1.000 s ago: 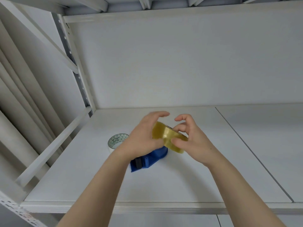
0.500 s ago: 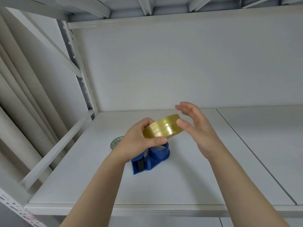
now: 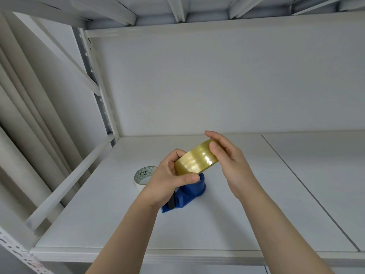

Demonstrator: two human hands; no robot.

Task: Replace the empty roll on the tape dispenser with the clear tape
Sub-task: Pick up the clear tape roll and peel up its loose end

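Yellowish clear tape (image 3: 196,162), one full roll, is held in the air between two bare hands above a white shelf (image 3: 237,214). On the shelf lie two more things: one blue tape dispenser (image 3: 189,194) directly under the held roll, and one empty roll (image 3: 143,177), a white core with a green triangle pattern and a black scribble on its inner face, lying just left of the dispenser and apart from it.

Left hand (image 3: 167,180) grips the near left part of the clear tape, its thumb pressed flat along the lower edge and its fingers (image 3: 178,155) curled over the top and behind the roll. Right hand (image 3: 231,165) is at the roll's far right end, thumb tip pressed on the outer band and its fingers (image 3: 213,134) arched over the top rim, loosely bent rather than clenched. The roll is tilted, its right end higher than its left.

Much of the dispenser is covered by the left hand and wrist; only its round blue hub, part of the body and a dark strip near the wrist show. Whether anything sits on the hub cannot be told. The left hand also overlaps the right edge of the empty roll. Both forearms run out of the bottom of the frame.
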